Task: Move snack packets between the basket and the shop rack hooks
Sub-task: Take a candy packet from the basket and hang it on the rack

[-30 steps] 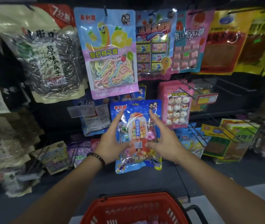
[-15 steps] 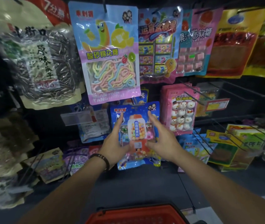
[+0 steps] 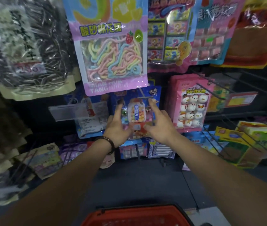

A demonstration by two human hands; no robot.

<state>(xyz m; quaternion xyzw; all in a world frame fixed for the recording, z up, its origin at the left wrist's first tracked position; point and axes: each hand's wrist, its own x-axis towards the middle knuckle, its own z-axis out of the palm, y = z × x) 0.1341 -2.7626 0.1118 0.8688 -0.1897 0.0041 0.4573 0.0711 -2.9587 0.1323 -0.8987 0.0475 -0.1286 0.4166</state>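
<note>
A blue candy-machine snack packet (image 3: 136, 112) is up against the rack, just below the purple rope-candy packet (image 3: 113, 51). My left hand (image 3: 117, 128) grips its left side and my right hand (image 3: 159, 128) its right side, thumbs on the front and index fingers stretched upward. A metal rack hook (image 3: 143, 95) crosses the packet's top edge; I cannot tell whether the hook passes through its hole. The red basket (image 3: 137, 215) shows at the bottom edge, below my arms.
A pink snowman marshmallow packet (image 3: 193, 103) hangs right of my hands, and a clear price tag holder (image 3: 69, 110) sticks out on the left. Bare wire hooks (image 3: 237, 93) project at the right. Sunflower-seed bags (image 3: 26, 51) hang upper left. Yellow-green boxes (image 3: 243, 144) lie lower right.
Both hands have carried the blue packet up and forward to the rack, under the purple packet. The view has closed in, and the basket has dropped toward the bottom edge.
</note>
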